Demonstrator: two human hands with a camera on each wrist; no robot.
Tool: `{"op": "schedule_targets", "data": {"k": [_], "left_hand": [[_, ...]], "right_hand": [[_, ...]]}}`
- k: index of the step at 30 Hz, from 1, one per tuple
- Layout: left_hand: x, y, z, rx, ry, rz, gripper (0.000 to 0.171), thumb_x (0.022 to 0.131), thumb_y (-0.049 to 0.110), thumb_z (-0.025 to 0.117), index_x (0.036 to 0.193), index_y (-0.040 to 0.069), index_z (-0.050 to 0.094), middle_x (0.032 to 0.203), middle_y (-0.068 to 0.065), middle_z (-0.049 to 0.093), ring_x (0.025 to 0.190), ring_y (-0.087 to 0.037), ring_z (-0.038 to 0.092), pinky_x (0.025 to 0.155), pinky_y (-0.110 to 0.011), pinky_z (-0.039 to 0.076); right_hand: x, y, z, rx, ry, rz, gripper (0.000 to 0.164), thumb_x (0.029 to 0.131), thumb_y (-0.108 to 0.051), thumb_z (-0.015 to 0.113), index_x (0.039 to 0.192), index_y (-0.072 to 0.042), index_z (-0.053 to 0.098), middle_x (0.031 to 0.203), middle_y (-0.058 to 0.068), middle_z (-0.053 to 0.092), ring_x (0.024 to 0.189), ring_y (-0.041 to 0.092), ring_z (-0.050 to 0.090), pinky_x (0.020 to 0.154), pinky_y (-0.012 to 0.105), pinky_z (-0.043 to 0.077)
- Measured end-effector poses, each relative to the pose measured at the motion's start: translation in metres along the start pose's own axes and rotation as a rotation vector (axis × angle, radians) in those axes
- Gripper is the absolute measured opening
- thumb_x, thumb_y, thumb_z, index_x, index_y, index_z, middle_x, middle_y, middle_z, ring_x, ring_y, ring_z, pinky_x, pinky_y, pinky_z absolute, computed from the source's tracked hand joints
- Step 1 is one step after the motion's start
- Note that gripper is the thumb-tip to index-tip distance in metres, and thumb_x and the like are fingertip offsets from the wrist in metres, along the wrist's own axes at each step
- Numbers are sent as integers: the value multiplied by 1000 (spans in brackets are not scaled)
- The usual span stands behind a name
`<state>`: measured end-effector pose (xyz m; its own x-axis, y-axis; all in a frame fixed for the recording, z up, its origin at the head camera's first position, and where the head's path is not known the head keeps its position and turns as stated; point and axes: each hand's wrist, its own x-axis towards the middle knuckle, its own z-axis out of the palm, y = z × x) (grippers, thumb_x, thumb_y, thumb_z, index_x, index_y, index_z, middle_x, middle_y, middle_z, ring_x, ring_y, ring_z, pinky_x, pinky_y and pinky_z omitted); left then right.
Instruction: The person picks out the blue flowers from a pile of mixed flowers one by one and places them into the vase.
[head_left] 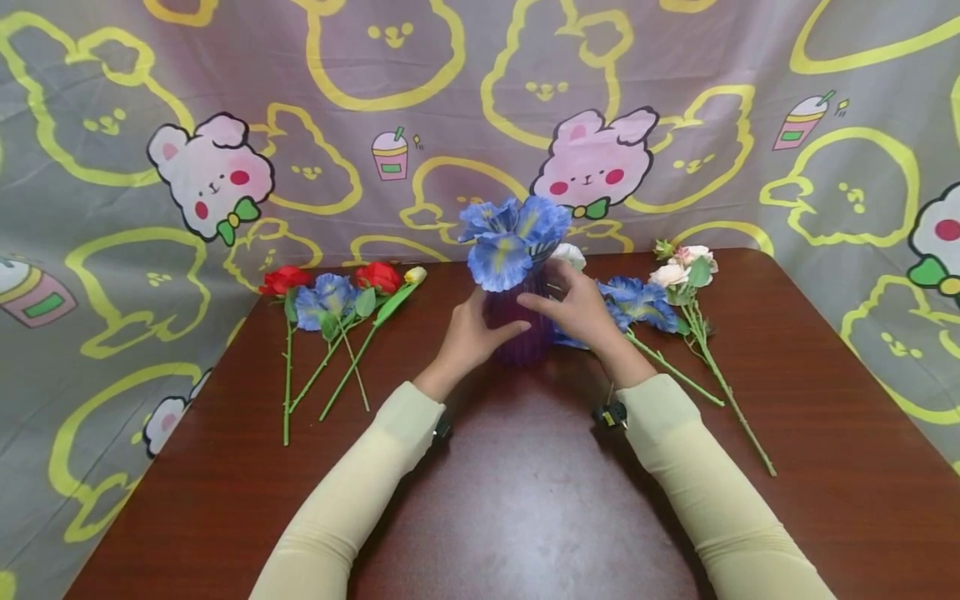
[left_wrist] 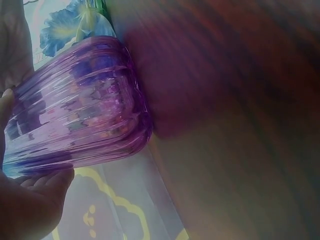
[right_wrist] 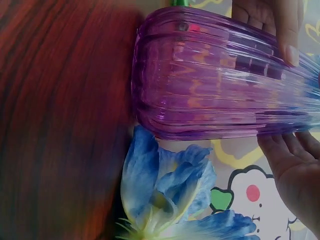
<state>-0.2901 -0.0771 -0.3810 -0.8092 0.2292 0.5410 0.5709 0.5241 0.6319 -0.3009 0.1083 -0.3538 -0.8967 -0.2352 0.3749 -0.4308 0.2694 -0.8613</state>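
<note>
A clear purple ribbed vase point(head_left: 525, 333) stands upright near the middle of the table, its base at the tabletop in both wrist views. Large blue iris blooms point(head_left: 510, 242) spread over its mouth and hide most of the rim. My left hand point(head_left: 472, 329) holds the vase from the left, thumb across the front and fingers around the far side. From the right, my right hand point(head_left: 577, 304) grips it a little higher, thumb in front and fingertips partly hidden behind. The right wrist view shows the left thumb and right fingers point(right_wrist: 280, 150) against the ribbed wall point(right_wrist: 200, 90).
On the left lie red roses point(head_left: 377, 277), a blue iris point(head_left: 326, 302) and a white tulip point(head_left: 415, 275) on green stems. Right of the vase lie more blue irises point(head_left: 637, 304) and a pale pink rose spray point(head_left: 684, 271). A patterned cloth point(head_left: 450, 125) hangs behind the table point(head_left: 525, 500).
</note>
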Motion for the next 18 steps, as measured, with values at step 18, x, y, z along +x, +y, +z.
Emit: {"op": "schedule_targets", "data": {"k": [18], "left_hand": [[0,3,0,-11,-11,-20,72,69,42,72,128,17,40,122,0,51,107,-6,47,88,-26,39]], "right_hand": [[-1,1,1,-13,2,-3,69,71,-42,70,128,-11,43,119,4,52,109,12,48,89,33,39]]}}
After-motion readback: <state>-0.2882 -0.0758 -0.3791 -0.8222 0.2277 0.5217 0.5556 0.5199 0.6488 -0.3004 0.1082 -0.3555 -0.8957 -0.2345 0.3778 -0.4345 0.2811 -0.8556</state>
